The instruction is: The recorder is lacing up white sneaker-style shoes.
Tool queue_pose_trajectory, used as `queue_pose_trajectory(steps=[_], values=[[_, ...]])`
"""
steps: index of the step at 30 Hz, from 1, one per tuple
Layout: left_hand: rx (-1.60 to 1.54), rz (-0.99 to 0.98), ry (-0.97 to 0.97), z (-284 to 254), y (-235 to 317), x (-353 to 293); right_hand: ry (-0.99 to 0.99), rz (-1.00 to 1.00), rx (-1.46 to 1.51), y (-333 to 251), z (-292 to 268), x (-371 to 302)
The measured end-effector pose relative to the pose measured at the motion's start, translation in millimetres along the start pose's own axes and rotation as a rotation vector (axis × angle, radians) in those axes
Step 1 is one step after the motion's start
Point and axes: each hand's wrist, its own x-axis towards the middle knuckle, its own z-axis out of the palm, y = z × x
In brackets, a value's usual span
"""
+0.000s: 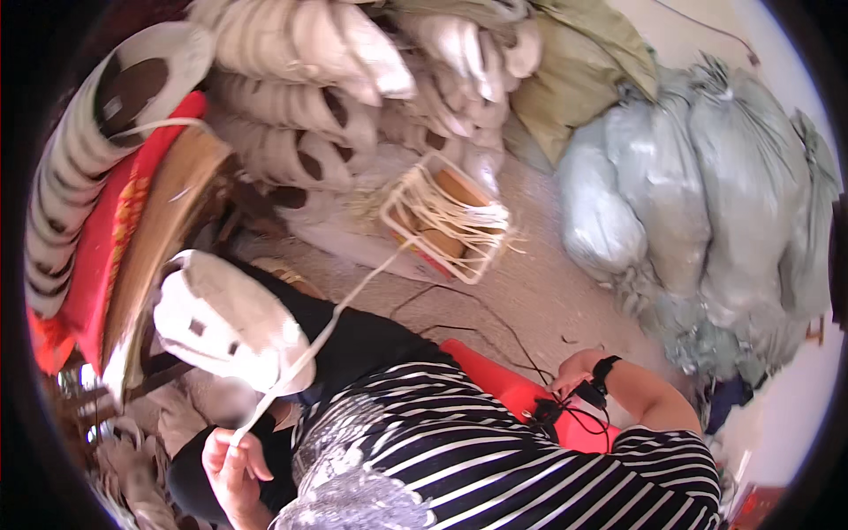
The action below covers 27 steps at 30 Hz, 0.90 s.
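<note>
My left hand (231,468) is closed, pinching the end of a long white strip (340,305). The strip runs taut up and right to a white-rimmed plastic basket (389,212) on the floor, which holds many loose pale strips (455,221). Under the strip, over my dark-trousered leg, lies a white, rounded, stiff-looking piece (225,322) with small square holes. At the right, my right hand (579,367), a black band on its wrist, is closed at a bundle of black cables (552,411) over a red seat (495,380). Its fingertips are partly hidden.
Rows of nested white curved pieces (300,53) fill the far side. Another such stack (66,199) leans at the left beside a wooden board (163,194) and red cloth (102,265). Full pale sacks (742,194) stand at the right. A black cord (481,300) trails across the floor.
</note>
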Motion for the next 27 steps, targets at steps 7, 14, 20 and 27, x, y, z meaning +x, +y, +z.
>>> queue_pose_trajectory(steps=[7,14,20,27], values=[[0.236,-0.173,-0.094,14,35,19,1.291,-1.091,-0.691,-199,29,-144],[0.761,0.425,0.108,14,41,-6,0.056,-1.636,-0.806,-379,203,-228],[0.766,0.054,0.403,-5,28,-97,0.099,-1.187,-1.03,-404,273,-222],[0.517,-0.105,0.68,21,-31,-244,0.225,-1.021,-1.295,-419,296,-222]])
